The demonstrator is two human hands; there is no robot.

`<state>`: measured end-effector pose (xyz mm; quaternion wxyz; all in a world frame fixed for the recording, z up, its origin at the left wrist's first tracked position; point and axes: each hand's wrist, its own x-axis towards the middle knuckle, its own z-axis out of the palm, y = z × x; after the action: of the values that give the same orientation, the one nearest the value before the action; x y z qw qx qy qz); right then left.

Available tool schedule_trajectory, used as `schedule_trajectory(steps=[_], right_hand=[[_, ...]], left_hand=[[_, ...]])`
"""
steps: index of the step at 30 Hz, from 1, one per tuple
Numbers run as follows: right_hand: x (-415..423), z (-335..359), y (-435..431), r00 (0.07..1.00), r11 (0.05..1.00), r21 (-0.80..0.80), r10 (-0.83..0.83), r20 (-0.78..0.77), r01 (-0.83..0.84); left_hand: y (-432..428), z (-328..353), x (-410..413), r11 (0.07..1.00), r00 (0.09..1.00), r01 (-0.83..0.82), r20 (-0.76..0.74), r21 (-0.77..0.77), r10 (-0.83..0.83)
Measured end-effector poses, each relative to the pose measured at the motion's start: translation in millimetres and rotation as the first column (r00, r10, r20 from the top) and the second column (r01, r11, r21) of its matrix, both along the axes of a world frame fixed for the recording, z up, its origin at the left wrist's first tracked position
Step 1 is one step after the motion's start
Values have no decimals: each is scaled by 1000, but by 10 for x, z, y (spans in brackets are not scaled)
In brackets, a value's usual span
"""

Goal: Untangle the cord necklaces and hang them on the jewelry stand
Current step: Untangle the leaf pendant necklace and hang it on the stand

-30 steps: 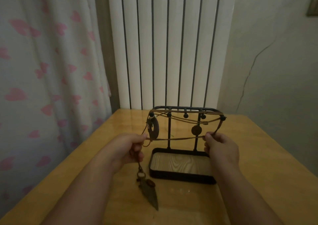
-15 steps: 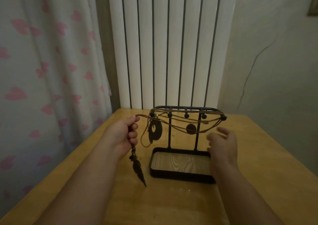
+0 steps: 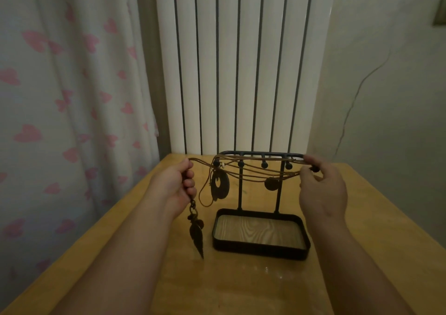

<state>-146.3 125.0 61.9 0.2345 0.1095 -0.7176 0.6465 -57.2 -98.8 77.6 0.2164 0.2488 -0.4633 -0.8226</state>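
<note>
A black metal jewelry stand (image 3: 277, 194) with a wood-lined tray base (image 3: 260, 252) stands on the table. Brown cord necklaces (image 3: 251, 173) drape across its top bar. From them hang a dark ring pendant (image 3: 218, 185) at the left and a round disc pendant (image 3: 272, 184) near the middle. My left hand (image 3: 177, 185), left of the stand, grips one cord; a dark leaf pendant (image 3: 196, 236) dangles below that fist. My right hand (image 3: 319, 187) pinches the cords at the bar's right end.
The stand sits on a yellow wooden table (image 3: 241, 285) pushed against a white ribbed panel (image 3: 241, 73). A curtain with pink hearts (image 3: 60, 97) hangs at the left, a grey wall (image 3: 386, 97) at the right.
My left hand rose with the cord, lifting the leaf pendant off the table. My right hand let go of the lower cord, opened, then moved up and pinched the cords at the bar's right end.
</note>
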Motion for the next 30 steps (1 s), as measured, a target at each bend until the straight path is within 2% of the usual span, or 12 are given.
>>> schedule_trajectory(steps=[7, 13, 16, 20, 24, 28, 30], right_hand=[[-59, -11, 34, 997, 995, 64, -70, -10, 71], [-57, -22, 39, 997, 993, 84, -80, -19, 81], [-45, -22, 32, 997, 993, 83, -77, -25, 79], [-17, 1, 32, 993, 984, 131, -117, -23, 119], [6, 10, 41, 994, 984, 142, -109, -12, 110], [46, 29, 30, 989, 979, 142, -146, -25, 148], [134, 55, 23, 977, 973, 121, -184, -105, 196]], left_hand=[[40, 198, -3, 976, 997, -47, -56, 215, 61], [75, 354, -7, 962, 996, -52, -60, 267, 71], [69, 428, 27, 964, 1000, 10, -23, 266, -4], [117, 539, 54, 932, 989, 50, -151, 359, 5], [291, 676, 94, 925, 964, 118, -266, 361, -19], [459, 765, 90, 921, 948, 203, -303, 333, -100], [514, 769, 44, 918, 946, 220, -302, 332, -117]])
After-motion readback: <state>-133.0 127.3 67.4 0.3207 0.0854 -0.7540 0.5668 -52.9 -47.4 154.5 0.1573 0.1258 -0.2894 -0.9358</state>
